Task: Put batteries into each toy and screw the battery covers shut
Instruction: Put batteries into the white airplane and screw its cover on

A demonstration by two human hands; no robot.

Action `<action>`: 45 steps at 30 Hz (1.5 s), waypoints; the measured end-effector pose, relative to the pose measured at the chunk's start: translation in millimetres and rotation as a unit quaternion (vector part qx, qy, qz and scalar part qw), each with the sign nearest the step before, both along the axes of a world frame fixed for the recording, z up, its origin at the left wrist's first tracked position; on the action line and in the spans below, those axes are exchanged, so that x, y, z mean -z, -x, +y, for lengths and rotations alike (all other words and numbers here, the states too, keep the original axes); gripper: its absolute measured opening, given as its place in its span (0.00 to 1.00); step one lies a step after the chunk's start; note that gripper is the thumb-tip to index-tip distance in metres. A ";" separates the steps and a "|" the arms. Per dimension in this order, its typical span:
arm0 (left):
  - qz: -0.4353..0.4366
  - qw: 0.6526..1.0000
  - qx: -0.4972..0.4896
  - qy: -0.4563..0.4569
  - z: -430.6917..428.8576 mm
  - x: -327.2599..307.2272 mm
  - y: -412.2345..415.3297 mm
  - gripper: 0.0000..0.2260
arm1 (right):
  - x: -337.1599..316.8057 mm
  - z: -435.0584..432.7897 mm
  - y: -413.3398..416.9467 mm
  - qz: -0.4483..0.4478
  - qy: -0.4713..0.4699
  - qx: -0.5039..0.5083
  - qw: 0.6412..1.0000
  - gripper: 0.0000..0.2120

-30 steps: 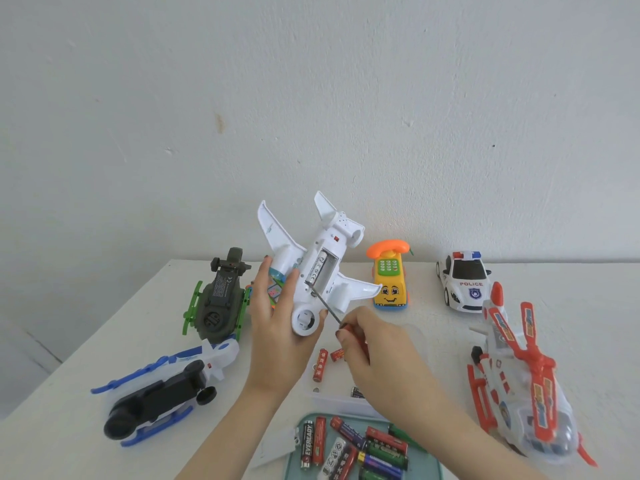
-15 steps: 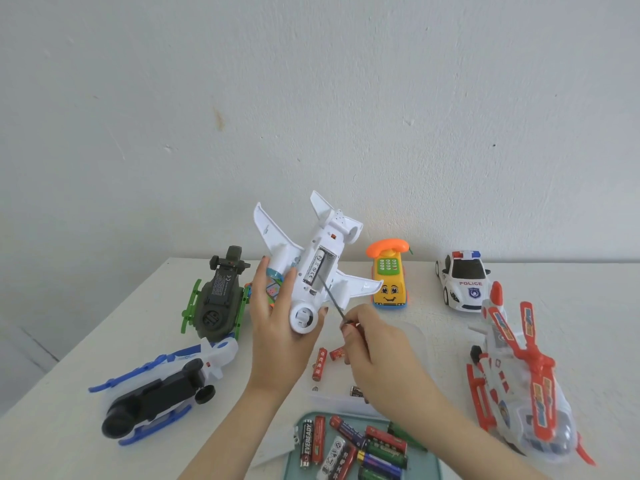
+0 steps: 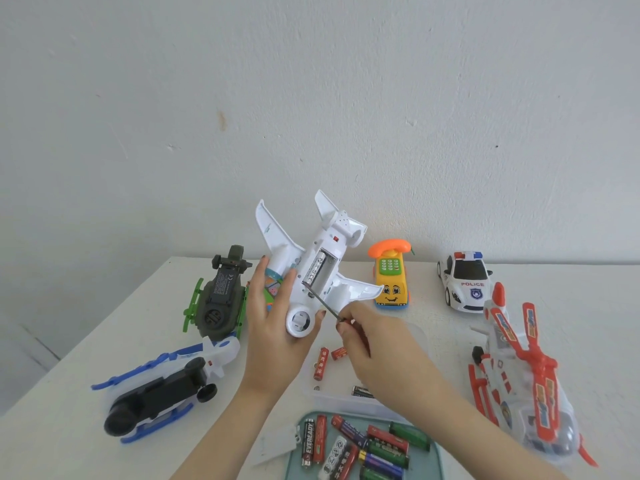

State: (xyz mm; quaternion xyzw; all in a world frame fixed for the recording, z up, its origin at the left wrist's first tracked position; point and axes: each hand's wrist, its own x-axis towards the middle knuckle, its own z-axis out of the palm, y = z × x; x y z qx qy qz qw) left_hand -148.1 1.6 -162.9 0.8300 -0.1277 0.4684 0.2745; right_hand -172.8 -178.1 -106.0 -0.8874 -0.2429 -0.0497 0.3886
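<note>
Left grip (image 3: 277, 323) holding white plane (image 3: 346, 233), right grip (image 3: 377, 344) pinching screwdriver (image 3: 325, 308), teal tray (image 3: 433, 459) holding mixed batteries (image 3: 377, 445)

white plane (image 3: 311, 271), yellow phone (image 3: 391, 289)

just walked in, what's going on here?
A person is fitting batteries into toys at a table. The left hand grips a white plane belly up, off the table. Its battery bay is open, with a cell inside and no cover on. The right hand pinches a screwdriver, tip at the bay's lower edge. Spare batteries lie in a teal tray. Other toys, including a police car and a phone, wait on the table.
</note>
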 end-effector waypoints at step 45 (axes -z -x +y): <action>0.001 0.990 0.016 -0.139 29.4 1.5 11.8 0.25 | -17.4 -24.5 -23.3 -0.044 0.022 0.068 0.996 0.08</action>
